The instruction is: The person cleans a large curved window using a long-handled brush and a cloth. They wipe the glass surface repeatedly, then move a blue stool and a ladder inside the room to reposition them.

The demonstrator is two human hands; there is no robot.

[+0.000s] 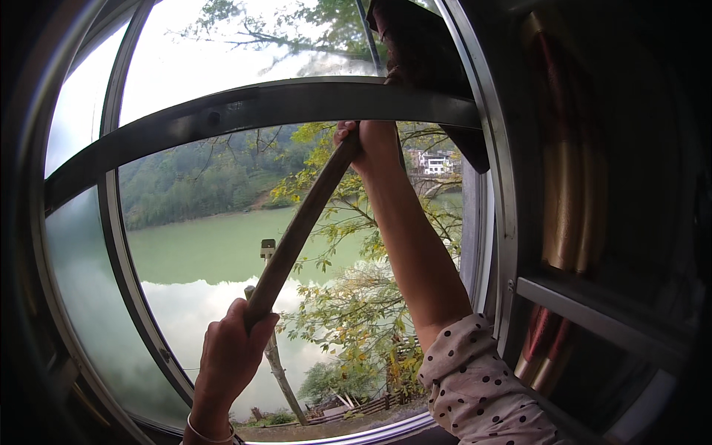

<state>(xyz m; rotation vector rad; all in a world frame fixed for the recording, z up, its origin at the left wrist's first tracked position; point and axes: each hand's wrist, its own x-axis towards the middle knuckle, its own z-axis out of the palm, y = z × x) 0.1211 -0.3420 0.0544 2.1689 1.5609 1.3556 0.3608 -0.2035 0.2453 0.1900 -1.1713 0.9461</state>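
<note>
Both of my hands grip a long wooden pole (303, 233) that slants up to the right across a window opening. My left hand (231, 345) is closed around its lower end, thumb along the wood. Higher up, my right hand (378, 144) holds the pole just under the window's horizontal metal crossbar (250, 105). That bar hides the top of this hand and the pole's upper part. Behind the bar, close above my right hand, hangs a dark cloth (428, 55). Whether the cloth is attached to the pole cannot be seen.
A metal window frame (498, 222) stands right of my arm, with a red and gold curtain (567, 206) beyond it. Glass panes (83, 267) are at left. The sill track (356, 431) runs below. Outside are a post (281, 367), leafy branches (361, 300) and green water (211, 250).
</note>
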